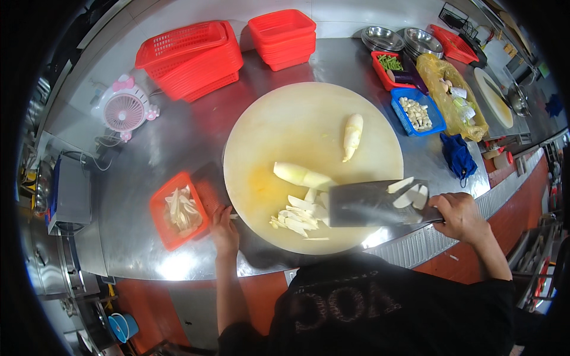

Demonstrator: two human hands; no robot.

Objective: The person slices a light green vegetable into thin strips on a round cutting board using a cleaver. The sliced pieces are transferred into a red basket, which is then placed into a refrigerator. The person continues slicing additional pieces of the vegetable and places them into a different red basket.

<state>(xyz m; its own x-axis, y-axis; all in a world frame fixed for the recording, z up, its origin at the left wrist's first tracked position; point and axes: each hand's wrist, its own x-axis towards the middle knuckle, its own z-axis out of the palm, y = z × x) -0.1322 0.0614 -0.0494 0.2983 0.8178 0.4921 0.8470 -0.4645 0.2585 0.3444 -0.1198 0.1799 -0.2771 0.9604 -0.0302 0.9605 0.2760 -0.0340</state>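
Note:
My right hand [461, 218] grips a cleaver [365, 202] by its handle, the broad blade over the right front of a round, pale chopping board [303, 120]. Several white slices [406, 196] stick to the blade. Beside the blade's left end lies a pile of cut slices [299, 216]. A pale peeled stem [303, 175], apparently water bamboo, rests behind the pile; another whole stem [353, 137] lies farther back. My left hand [225, 231] is between the board and a red plastic basket [158, 218] with pale slices inside; whether it grips the basket's rim cannot be made out.
Stacked red baskets [196, 66] and more red baskets [282, 40] line the wall. A pink-and-white fan [124, 111] stands left. Rightward are a blue basket of garlic cloves [416, 115], an eggplant [412, 75], a yellow plastic bag [467, 102] and a blue cloth [458, 155].

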